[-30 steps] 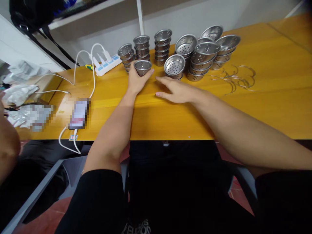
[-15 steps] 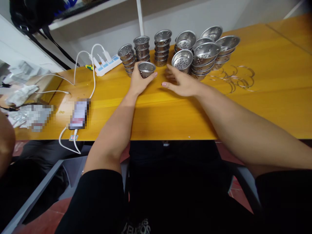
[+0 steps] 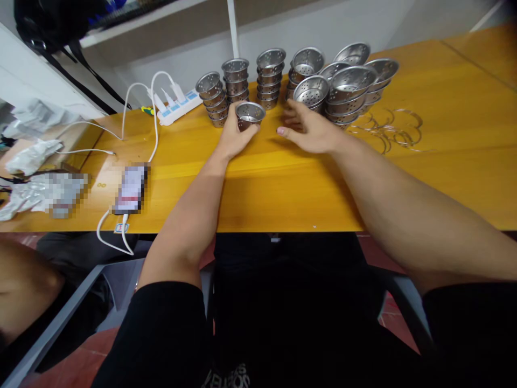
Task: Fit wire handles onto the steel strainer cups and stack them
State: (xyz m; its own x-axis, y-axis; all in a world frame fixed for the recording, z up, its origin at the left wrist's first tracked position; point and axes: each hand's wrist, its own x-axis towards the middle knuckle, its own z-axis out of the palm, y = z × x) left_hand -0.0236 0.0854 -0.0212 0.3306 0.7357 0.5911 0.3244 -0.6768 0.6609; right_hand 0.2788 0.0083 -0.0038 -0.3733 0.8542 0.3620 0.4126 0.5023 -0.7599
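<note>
My left hand [image 3: 236, 133] is wrapped round a small perforated metal cup [image 3: 250, 113], thumb on its near side. To the right, my right hand [image 3: 309, 129] has its fingers apart and holds nothing that I can see. Just beyond its fingers is a perforated cup [image 3: 311, 91], with a taller stack of wide perforated cups [image 3: 349, 86] beside it. Behind the held cup stand three narrow stacks: a left stack [image 3: 210, 94], a middle stack [image 3: 235, 78] and a right stack [image 3: 269, 78]. My right hand hides the lower part of the nearest cups.
Thin curved metal strips [image 3: 398, 129] lie right of the stacks. A white power strip [image 3: 177, 108] with cables and a phone [image 3: 131, 188] are on the left. Plastic bags [image 3: 44, 188] lie farther left, near another person's arm [image 3: 28, 285].
My left hand has shifted slightly right with the cup. My right hand has also moved a little right, and the nearest cups by it have shifted right. The other person's arm shows more.
</note>
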